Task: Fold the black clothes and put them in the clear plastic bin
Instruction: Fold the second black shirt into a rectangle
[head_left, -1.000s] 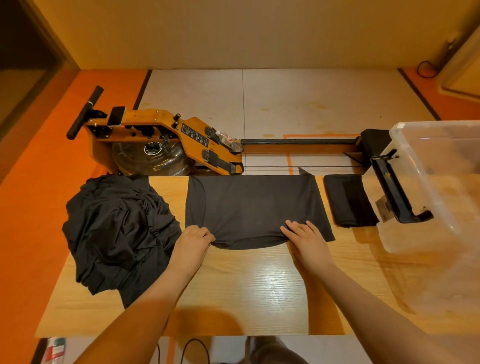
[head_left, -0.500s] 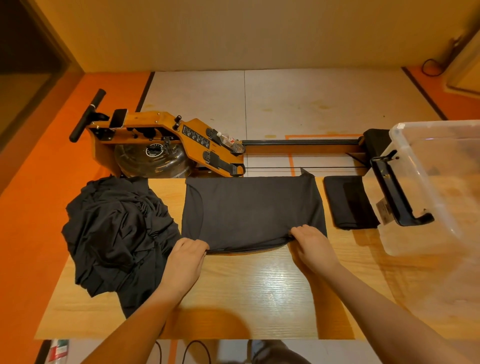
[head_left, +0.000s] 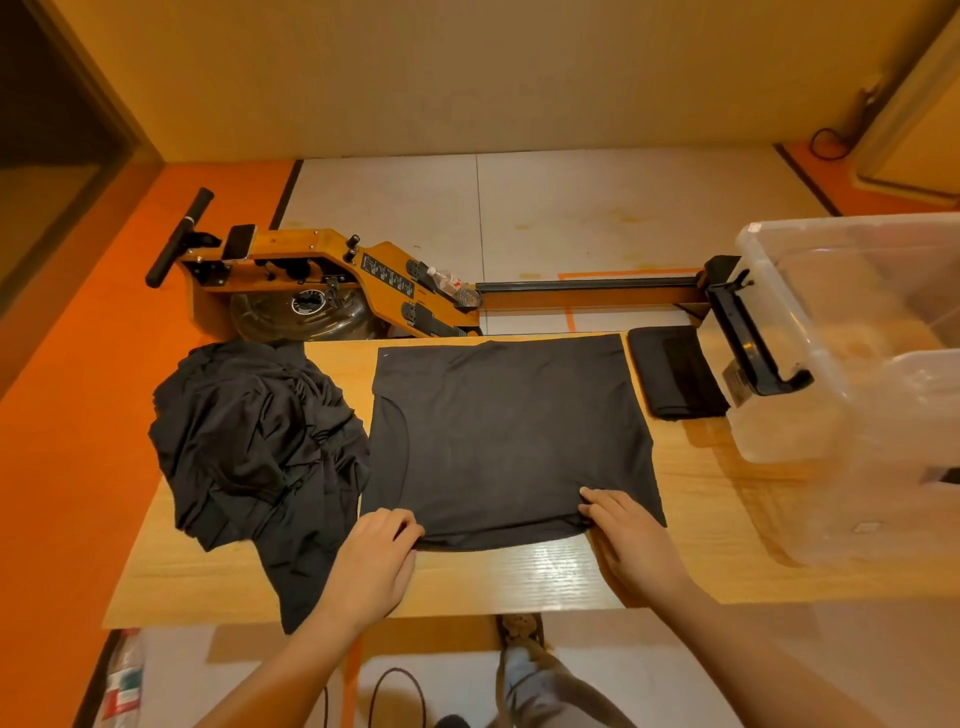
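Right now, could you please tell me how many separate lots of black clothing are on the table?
3: a crumpled heap at the left, a flat garment in the middle, a folded piece beside the clear bin. The heap may hide several garments.

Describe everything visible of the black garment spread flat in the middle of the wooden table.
The black soft-fabric garment lies flat and smooth, roughly rectangular, a curved seam showing at its left end and a rounded near hem. It rests on the light wooden table, its left edge meeting the crumpled black clothes pile. The left hand curls over its near-left corner; the right hand lies on the near-right hem.
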